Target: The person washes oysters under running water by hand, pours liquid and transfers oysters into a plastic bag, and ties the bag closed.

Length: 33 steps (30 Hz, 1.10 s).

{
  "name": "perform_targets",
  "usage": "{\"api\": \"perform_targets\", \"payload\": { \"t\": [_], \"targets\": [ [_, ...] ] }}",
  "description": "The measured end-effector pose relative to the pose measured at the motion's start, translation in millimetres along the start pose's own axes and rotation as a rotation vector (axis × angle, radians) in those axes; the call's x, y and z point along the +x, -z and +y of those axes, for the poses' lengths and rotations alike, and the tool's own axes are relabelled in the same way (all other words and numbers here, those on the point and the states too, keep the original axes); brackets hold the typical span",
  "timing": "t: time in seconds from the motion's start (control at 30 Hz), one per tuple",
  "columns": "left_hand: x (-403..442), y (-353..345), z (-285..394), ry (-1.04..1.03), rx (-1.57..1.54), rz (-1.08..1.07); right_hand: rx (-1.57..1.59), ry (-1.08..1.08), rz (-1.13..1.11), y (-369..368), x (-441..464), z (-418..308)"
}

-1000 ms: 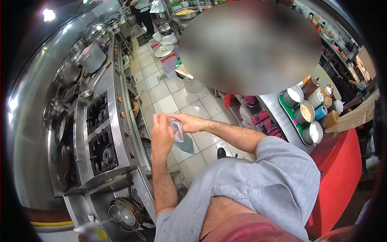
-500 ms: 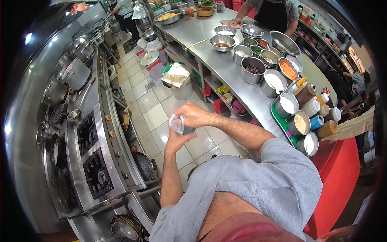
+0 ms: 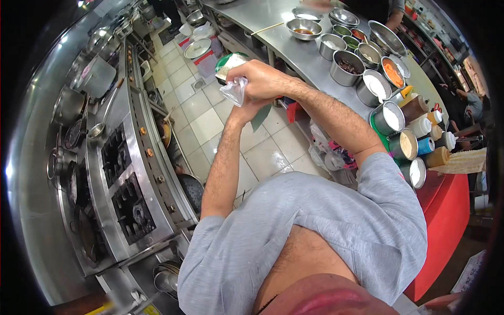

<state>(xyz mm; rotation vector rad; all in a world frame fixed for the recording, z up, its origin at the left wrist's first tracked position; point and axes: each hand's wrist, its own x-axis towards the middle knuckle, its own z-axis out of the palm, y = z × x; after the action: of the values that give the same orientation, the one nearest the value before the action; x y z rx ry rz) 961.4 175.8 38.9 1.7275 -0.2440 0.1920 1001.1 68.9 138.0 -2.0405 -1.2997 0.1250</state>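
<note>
Crumpled clear plastic, apparently a bag (image 3: 234,92), sticks out from between my two hands above the tiled aisle. My right hand (image 3: 257,79) is closed on it, knuckles up. My left hand (image 3: 247,111) is pressed against it from below, curled at the same bundle, with its fingers mostly hidden behind the right hand. A flat greenish piece (image 3: 261,117) shows below the hands; I cannot tell whether it belongs to the bag. Just beyond the hands is a bin with a green rim (image 3: 237,55), partly covered by them.
A gas range (image 3: 134,212) with a ladle (image 3: 102,123) and pans runs along the left. On the right, a steel counter (image 3: 294,55) carries metal bowls, ingredient pots and squeeze bottles (image 3: 420,126). Lidded tubs (image 3: 198,48) stand on the floor ahead. A co-worker's hand (image 3: 395,21) is across the counter.
Both hands have moved up and forward with the plastic, from over the open floor to in front of the bin. The view has shifted, and the counter's far end has left it.
</note>
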Motion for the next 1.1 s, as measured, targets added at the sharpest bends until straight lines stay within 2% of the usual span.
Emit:
{"api": "perform_targets", "payload": {
  "t": [0.07, 0.13, 0.2, 0.27, 0.37, 0.43, 0.47, 0.53, 0.6, 0.67, 0.77, 0.87, 0.93, 0.97, 1.03, 1.1],
  "targets": [
    [1, 7, 4, 0.015, -0.007, -0.041, -0.046, -0.038, -0.029, 4, 7, -8],
    [5, 13, 0, 0.012, 0.043, 0.005, -0.147, -0.024, -0.034, 7, 9, -23],
    [5, 21, -2, -0.017, -0.054, -0.066, -0.19, 0.039, -0.078, 3, 15, -27],
    [1, 26, 2, -0.026, -0.043, -0.043, -0.205, 0.015, -0.081, 3, 18, -32],
    [1, 31, 10, 0.032, -0.039, -0.074, -0.305, -0.087, -0.208, 6, 25, -39],
    [2, 34, 6, 0.087, 0.023, -0.254, -0.279, -0.103, -0.215, 3, 26, -33],
    [0, 33, 5, 0.073, 0.023, -0.26, -0.241, -0.114, -0.232, 3, 27, -29],
    [-6, 24, 4, 0.079, -0.37, -0.134, -0.252, -0.104, -0.238, 4, 27, -23],
    [-7, 24, 10, 0.055, -0.382, -0.147, -0.143, -0.167, -0.234, 4, 26, -18],
    [-5, 29, 6, 0.096, -0.089, -0.228, -0.208, -0.103, -0.23, 6, 23, -22],
    [-3, 30, 4, 0.075, -0.075, -0.249, -0.207, -0.137, -0.231, 12, 18, -25],
    [-9, 30, 17, 0.087, -0.097, -0.215, -0.083, -0.132, -0.113, 9, 11, -16],
    [-14, 36, 18, 0.088, -0.122, -0.2, -0.019, -0.04, 0.063, 4, 3, -18],
    [-19, 45, 15, 0.025, 0.107, -0.18, -0.027, -0.037, 0.102, 4, -1, -20],
    [-26, 55, 12, -0.046, 0.336, -0.162, -0.009, -0.065, 0.143, -4, -7, -15],
    [-32, 61, 12, -0.012, -0.253, -0.015, 0.012, -0.097, 0.19, -9, -15, -13]
  ]
}}
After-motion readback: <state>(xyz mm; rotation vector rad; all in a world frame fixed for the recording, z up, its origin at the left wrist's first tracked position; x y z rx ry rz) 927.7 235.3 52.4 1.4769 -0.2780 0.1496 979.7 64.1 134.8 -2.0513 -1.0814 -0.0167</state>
